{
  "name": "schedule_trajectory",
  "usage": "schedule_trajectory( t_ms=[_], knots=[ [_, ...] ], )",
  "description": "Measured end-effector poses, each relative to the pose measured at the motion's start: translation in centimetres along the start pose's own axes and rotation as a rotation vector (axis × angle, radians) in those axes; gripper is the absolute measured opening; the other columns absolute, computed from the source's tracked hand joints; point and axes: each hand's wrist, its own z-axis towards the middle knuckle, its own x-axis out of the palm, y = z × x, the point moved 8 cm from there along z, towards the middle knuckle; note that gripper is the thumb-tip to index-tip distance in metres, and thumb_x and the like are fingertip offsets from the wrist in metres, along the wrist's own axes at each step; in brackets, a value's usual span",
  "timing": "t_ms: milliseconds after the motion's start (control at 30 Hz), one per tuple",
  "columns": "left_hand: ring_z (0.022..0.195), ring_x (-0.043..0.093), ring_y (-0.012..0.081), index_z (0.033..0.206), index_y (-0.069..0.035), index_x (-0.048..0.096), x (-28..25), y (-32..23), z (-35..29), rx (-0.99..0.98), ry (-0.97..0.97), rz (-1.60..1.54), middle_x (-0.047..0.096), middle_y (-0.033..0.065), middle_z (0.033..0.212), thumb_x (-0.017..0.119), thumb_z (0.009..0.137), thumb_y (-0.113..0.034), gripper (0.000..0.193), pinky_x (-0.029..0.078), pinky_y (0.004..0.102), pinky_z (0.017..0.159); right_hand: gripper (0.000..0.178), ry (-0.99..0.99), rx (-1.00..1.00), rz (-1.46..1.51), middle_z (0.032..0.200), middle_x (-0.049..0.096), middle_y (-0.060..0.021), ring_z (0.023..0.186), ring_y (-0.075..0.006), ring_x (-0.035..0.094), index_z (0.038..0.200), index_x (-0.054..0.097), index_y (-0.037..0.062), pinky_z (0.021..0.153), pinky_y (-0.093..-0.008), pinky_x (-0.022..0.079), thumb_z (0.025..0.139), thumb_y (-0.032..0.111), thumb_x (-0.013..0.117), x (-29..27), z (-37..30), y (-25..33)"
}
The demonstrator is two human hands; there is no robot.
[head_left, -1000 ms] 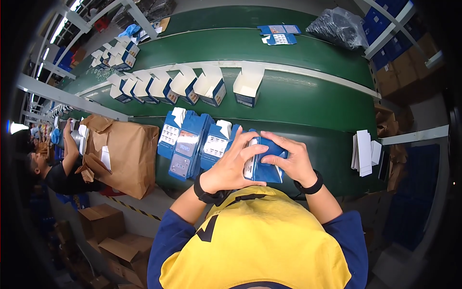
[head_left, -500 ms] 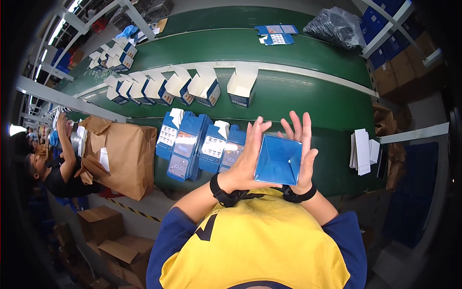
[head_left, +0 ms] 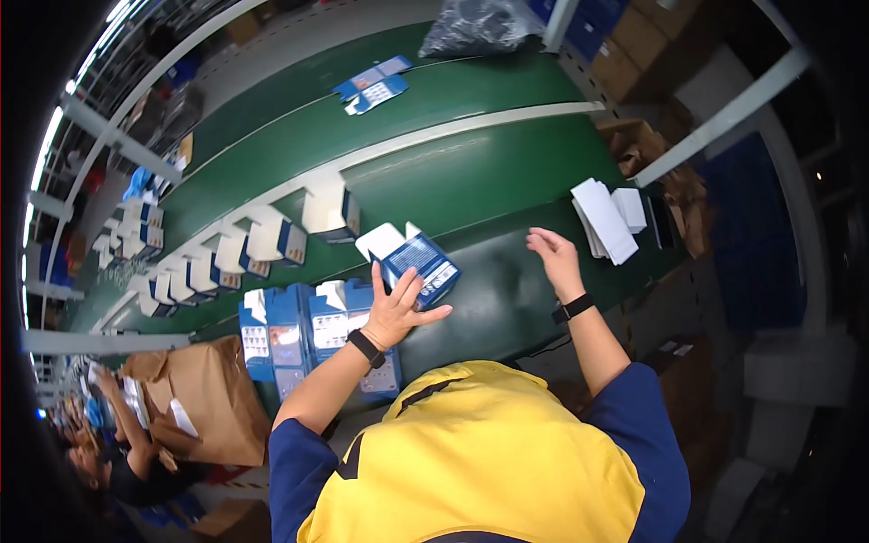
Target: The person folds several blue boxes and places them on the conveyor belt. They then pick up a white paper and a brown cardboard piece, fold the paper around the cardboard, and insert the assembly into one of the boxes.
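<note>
A small blue carton [head_left: 427,270] with white open flaps lies tilted on the green work surface in front of me. My left hand [head_left: 398,309] grips its near side, fingers and thumb spread over the printed panel. My right hand [head_left: 558,264] is raised over the surface to the right, open and holding nothing; its fingers are slightly curled. Nearest to it is a stack of long white folded card pieces [head_left: 605,222]. Flattened blue cartons [head_left: 285,330] lie in piles left of my left forearm.
A row of opened cartons [head_left: 264,242] stands along the white rail [head_left: 380,154]. Farther back are a flat blue carton [head_left: 373,89] and a grey plastic bag [head_left: 480,27]. At left, a large brown paper bag [head_left: 213,398] stands near another person [head_left: 127,452].
The carton has gone from between both hands to the surface, with my left hand still on it. My right hand has let go and moved right. The view has turned rightward.
</note>
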Motion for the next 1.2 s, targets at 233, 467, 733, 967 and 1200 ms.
schedule_trajectory(
  t_ms=[233,467,733,967,1200],
  knots=[
    [0.123,0.04,0.0305,0.129,-0.016,0.045,4.2,-5.2,0.1,-0.002,0.408,-0.028,0.044,0.0113,0.119,0.058,0.077,-0.017,0.054,0.014,0.077,0.094,0.024,-0.568,-0.23,-0.474,0.08,0.068,-0.0132,0.072,-0.0196,0.066,0.101,0.066,0.0028,0.069,-0.0295,0.051,0.084,0.018,0.061,-21.2,0.1,-3.1],
    [0.103,0.051,0.0276,0.121,-0.008,0.052,3.7,-7.4,1.3,-0.15,0.527,-0.019,0.05,0.0085,0.094,0.051,0.081,-0.015,0.041,0.025,0.0684,0.096,0.037,-0.394,-0.319,-1.035,0.111,0.061,-0.0166,0.103,-0.0301,0.059,0.11,0.06,0.0021,0.083,-0.0392,0.048,0.079,0.023,0.066,-18.9,3.2,-0.6],
    [0.08,0.052,0.0239,0.115,-0.002,0.053,4.5,-5.8,0.8,-0.479,0.602,0.045,0.05,0.0089,0.089,0.056,0.078,-0.014,0.04,0.042,0.0407,0.084,0.04,-0.146,-0.245,-1.225,0.108,0.061,-0.0169,0.101,-0.0332,0.058,0.111,0.057,0.002,0.084,-0.042,0.048,0.079,0.025,0.065,-16.4,5.4,-3.8],
    [0.073,0.057,0.0264,0.12,-0.007,0.049,5.2,-4.3,8.5,-0.634,0.341,-0.254,0.056,0.0104,0.086,0.071,0.074,-0.027,0.054,0.045,0.0369,0.066,0.026,-0.266,-0.334,-1.009,0.094,0.067,-0.0157,0.079,-0.0289,0.066,0.106,0.061,0.0026,0.072,-0.0358,0.051,0.089,0.022,0.055,-16.5,3.7,4.2],
    [0.083,0.062,0.0151,0.115,-0.001,0.053,5.0,-2.6,17.0,-1.303,-0.075,-1.671,0.063,0.0117,0.096,0.069,0.082,-0.015,0.04,0.052,0.0291,0.068,0.022,0.278,-0.241,0.014,0.093,0.065,-0.0068,0.087,-0.0111,0.059,0.109,0.059,-0.0002,0.076,-0.0255,0.046,0.09,0.011,0.055,-5.4,-1.6,9.7]
  ],
)
